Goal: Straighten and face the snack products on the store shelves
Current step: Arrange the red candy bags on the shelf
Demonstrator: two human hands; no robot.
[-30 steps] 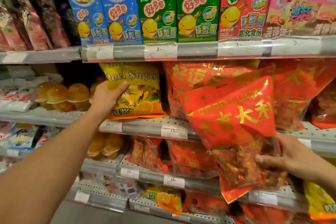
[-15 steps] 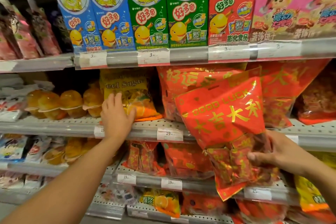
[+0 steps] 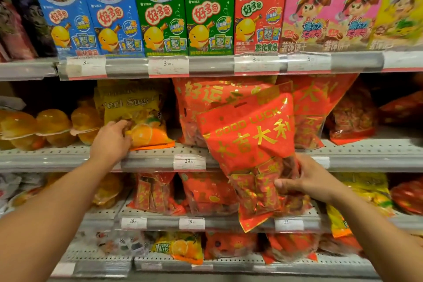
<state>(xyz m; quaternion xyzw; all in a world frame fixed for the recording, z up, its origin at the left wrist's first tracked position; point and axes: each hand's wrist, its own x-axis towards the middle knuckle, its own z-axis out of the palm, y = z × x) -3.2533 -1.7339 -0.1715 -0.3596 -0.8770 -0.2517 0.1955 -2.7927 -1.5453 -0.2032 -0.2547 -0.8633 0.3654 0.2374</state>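
My right hand (image 3: 306, 178) grips the lower part of a red "GOOD LUCK" candy bag (image 3: 249, 142), held tilted in front of the middle shelf (image 3: 366, 155). More red bags (image 3: 206, 103) stand behind it on that shelf. My left hand (image 3: 112, 139) holds the bottom left corner of a yellow "Peel Sugar" bag (image 3: 135, 112), which stands on the same shelf and leans back. Its fingertips are hidden behind the bag's edge.
Upright cartoon snack boxes (image 3: 160, 11) line the top shelf, with pink boxes (image 3: 313, 9) to the right. Orange jelly cups (image 3: 52, 126) sit left of the yellow bag. Lower shelves hold more red bags (image 3: 206, 192) and yellow packs (image 3: 178, 247). Price tags (image 3: 189, 162) run along the shelf edges.
My left hand slid from the yellow bag's upper left side down to its bottom corner. The red bag in my right hand stayed almost where it was. The view moved closer.
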